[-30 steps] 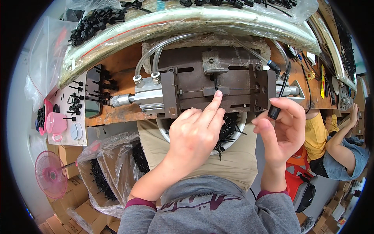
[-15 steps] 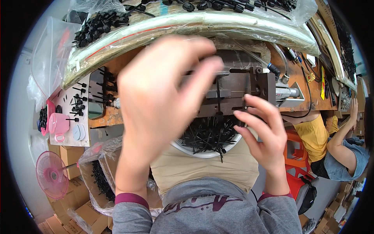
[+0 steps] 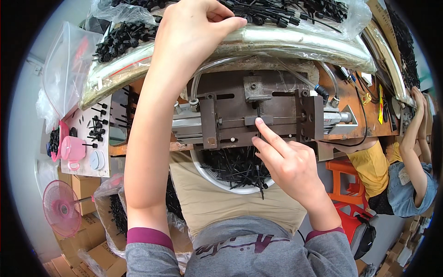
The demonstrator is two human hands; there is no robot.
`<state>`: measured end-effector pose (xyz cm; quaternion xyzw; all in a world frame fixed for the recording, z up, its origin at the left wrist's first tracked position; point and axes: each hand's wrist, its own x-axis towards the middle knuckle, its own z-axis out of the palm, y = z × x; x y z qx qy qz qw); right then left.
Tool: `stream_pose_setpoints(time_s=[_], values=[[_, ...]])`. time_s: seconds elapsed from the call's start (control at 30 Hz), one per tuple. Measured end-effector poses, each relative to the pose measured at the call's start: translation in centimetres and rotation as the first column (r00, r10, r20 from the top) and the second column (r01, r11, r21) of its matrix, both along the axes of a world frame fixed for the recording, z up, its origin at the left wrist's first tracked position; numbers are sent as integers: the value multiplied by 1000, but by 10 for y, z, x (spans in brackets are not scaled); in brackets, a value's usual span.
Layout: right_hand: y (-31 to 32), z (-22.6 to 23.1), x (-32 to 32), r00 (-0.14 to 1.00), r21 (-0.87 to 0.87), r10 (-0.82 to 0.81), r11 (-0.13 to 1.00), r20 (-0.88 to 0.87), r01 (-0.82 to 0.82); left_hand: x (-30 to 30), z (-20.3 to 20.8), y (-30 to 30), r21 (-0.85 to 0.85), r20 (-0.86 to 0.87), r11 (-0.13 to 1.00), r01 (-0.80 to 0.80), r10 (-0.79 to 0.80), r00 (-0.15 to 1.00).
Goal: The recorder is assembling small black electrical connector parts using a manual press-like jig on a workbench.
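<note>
My left hand (image 3: 198,27) reaches over the bench to the heap of black thin-stemmed plastic parts (image 3: 267,13). Its thumb and fingers come together at the heap's edge; what lies between them is hidden. At the metal fixture (image 3: 230,123), my right hand (image 3: 288,164) has its index fingertip on the small central block (image 3: 251,121). A black stemmed part (image 3: 259,111) lies in that block, running toward me, and the other right fingers curl around its near end. The thumb is hidden.
A white basin (image 3: 199,173) of black parts sits at my lap beneath the fixture. Air cylinders (image 3: 334,117) and clear hoses flank it. Left are a board with loose parts, a pink cup (image 3: 73,150) and a pink fan (image 3: 61,207). Another person (image 3: 410,180) works at right.
My left hand has moved from above the fixture up to the far heap. My right hand has shifted left, from beside the fixture onto its central block.
</note>
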<state>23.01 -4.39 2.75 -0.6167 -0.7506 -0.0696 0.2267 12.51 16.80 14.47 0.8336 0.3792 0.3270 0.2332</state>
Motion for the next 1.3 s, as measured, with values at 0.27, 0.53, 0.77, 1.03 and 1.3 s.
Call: stream_pose_setpoints(time_s=[0.27, 0.53, 0.77, 1.03, 1.3], values=[[2, 21, 2, 996, -106, 30, 994, -84, -39, -45, -18, -47, -141, 330, 971, 194, -139, 934], [77, 83, 43, 954, 261, 94, 965, -284, -18, -74, -67, -109, 107, 211, 966, 234, -252, 944], [176, 115, 62, 990, 370, 27, 926, 137, -77, -52, -112, -136, 263, -52, 914, 310, -307, 950], [185, 122, 81, 993, 99, -62, 994, 105, 51, -42, -126, -136, 350, -153, 897, 270, -230, 961], [164, 154, 106, 829, 7, -115, 990, -547, 142, -41, -124, -132, 287, -142, 917, 276, -244, 959]])
